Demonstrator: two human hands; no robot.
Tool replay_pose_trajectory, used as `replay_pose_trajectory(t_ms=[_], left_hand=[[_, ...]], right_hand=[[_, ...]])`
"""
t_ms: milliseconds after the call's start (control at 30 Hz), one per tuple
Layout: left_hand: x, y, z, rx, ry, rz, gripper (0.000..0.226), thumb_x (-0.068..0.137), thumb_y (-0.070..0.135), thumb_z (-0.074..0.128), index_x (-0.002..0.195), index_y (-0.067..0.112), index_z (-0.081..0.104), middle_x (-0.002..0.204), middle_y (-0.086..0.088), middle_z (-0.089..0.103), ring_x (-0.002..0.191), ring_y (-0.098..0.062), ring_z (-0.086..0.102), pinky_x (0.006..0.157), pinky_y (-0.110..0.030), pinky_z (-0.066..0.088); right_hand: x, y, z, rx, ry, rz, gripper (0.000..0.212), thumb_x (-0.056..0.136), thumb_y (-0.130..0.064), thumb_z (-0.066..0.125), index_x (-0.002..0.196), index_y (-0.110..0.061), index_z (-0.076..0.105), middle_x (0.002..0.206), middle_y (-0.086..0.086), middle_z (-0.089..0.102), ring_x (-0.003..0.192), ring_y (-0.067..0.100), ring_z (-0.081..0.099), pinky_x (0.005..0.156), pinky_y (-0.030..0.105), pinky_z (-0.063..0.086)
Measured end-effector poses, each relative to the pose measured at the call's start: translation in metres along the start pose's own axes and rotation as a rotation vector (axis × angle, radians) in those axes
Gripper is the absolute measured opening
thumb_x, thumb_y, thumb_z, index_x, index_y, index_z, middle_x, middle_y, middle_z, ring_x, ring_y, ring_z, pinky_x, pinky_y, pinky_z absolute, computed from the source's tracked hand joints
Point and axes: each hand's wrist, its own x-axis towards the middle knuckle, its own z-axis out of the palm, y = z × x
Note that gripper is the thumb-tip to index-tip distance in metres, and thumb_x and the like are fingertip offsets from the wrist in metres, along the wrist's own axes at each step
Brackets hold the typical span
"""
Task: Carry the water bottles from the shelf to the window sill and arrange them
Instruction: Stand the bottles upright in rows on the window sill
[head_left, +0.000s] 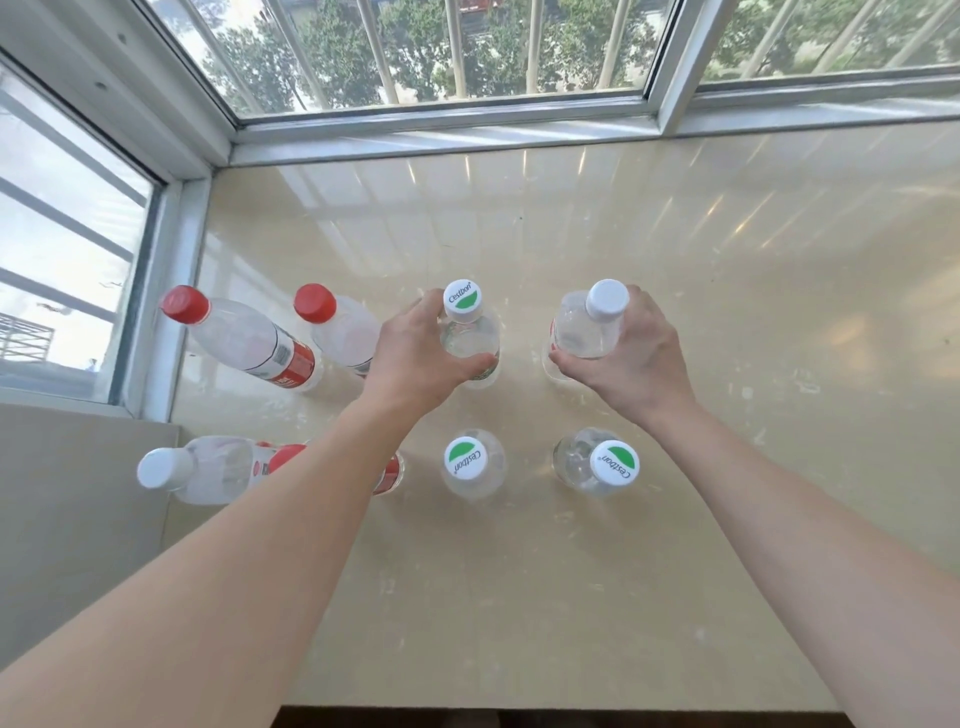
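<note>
Several clear water bottles stand upright in two rows on the beige window sill (675, 270). My left hand (421, 358) is wrapped around a bottle with a green-and-white cap (463, 302) in the far row. A plain white-capped bottle (605, 301) beside it is gripped by my right hand (631, 358). Left of them stand two red-capped bottles (184, 305) (315, 303). The near row holds a white-capped bottle (163, 469), a red-labelled bottle (390, 474) mostly hidden by my left forearm, and two green-capped bottles (464, 458) (615, 462).
Window frames with bars close off the sill at the back (441, 130) and the left (171, 291). A grey wall ledge (78, 493) lies at the lower left. The sill's front edge (519, 707) runs along the bottom. Bare sill surface stretches to the right.
</note>
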Motion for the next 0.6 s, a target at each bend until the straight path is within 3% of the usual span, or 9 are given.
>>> replay_pose_trajectory(t_ms=[67,167,200,267,367,467,533,600], left_hand=[[0.000,0.000,0.000,-0.003,-0.005,-0.003,0.057,0.069,0.035,0.086,0.118,0.022,0.060,0.110,0.004,0.064,0.106,-0.017,0.058,0.086,-0.031,0.048],[0.001,-0.001,0.000,-0.016,-0.010,-0.008,0.058,0.069,0.035,0.086,0.119,0.022,0.059,0.109,0.004,0.063,0.106,-0.016,0.057,0.082,-0.028,0.043],[0.001,-0.001,0.000,-0.020,-0.012,-0.008,0.058,0.069,0.035,0.086,0.118,0.023,0.059,0.107,0.006,0.062,0.106,-0.016,0.057,0.081,-0.026,0.041],[0.001,-0.001,-0.001,-0.024,-0.015,-0.001,0.058,0.069,0.035,0.087,0.118,0.023,0.058,0.106,0.007,0.061,0.105,-0.015,0.056,0.080,-0.025,0.039],[0.001,-0.003,0.000,-0.024,-0.018,0.007,0.058,0.069,0.034,0.087,0.117,0.023,0.058,0.108,0.006,0.062,0.105,-0.015,0.057,0.079,-0.025,0.040],[0.000,-0.004,0.001,-0.003,-0.004,0.012,0.059,0.069,0.035,0.086,0.116,0.023,0.053,0.106,0.008,0.060,0.103,-0.015,0.057,0.079,-0.028,0.042],[-0.001,-0.004,0.001,0.010,0.003,0.019,0.058,0.069,0.036,0.086,0.115,0.021,0.053,0.103,0.009,0.058,0.100,-0.018,0.059,0.079,-0.031,0.046],[-0.001,-0.004,0.000,0.017,-0.004,0.020,0.058,0.069,0.037,0.086,0.116,0.021,0.055,0.102,0.009,0.058,0.098,-0.019,0.062,0.080,-0.031,0.047]], right_hand=[[0.000,0.000,-0.002,0.004,-0.039,0.005,0.059,0.066,-0.037,0.086,0.109,-0.021,0.048,0.101,-0.006,0.059,0.089,0.019,0.055,0.072,0.030,0.045],[0.006,-0.002,-0.014,0.046,-0.219,0.031,0.064,0.062,-0.030,0.080,0.110,-0.031,0.037,0.092,-0.013,0.057,0.081,0.014,0.058,0.064,0.015,0.046],[0.009,-0.001,-0.018,0.072,-0.280,0.042,0.064,0.060,-0.028,0.075,0.113,-0.029,0.039,0.096,-0.008,0.058,0.084,0.018,0.059,0.071,0.019,0.050],[0.014,0.000,-0.025,0.132,-0.365,0.054,0.068,0.058,-0.022,0.069,0.122,-0.027,0.046,0.110,0.002,0.058,0.101,0.026,0.058,0.091,0.041,0.054],[0.017,0.002,-0.027,0.204,-0.413,0.060,0.070,0.065,-0.010,0.072,0.128,-0.032,0.050,0.115,-0.006,0.059,0.102,0.014,0.057,0.098,0.049,0.052],[0.011,0.003,-0.019,0.234,-0.367,0.060,0.081,0.065,-0.017,0.087,0.130,-0.041,0.046,0.109,-0.022,0.059,0.098,0.001,0.058,0.090,0.027,0.053],[0.009,0.004,-0.012,0.208,-0.263,0.051,0.081,0.059,-0.024,0.095,0.124,-0.036,0.047,0.105,-0.022,0.059,0.098,-0.001,0.058,0.081,0.009,0.044],[0.009,0.005,-0.009,0.170,-0.197,0.032,0.074,0.058,-0.027,0.097,0.115,-0.029,0.050,0.100,-0.018,0.062,0.091,0.003,0.059,0.071,0.003,0.040]])
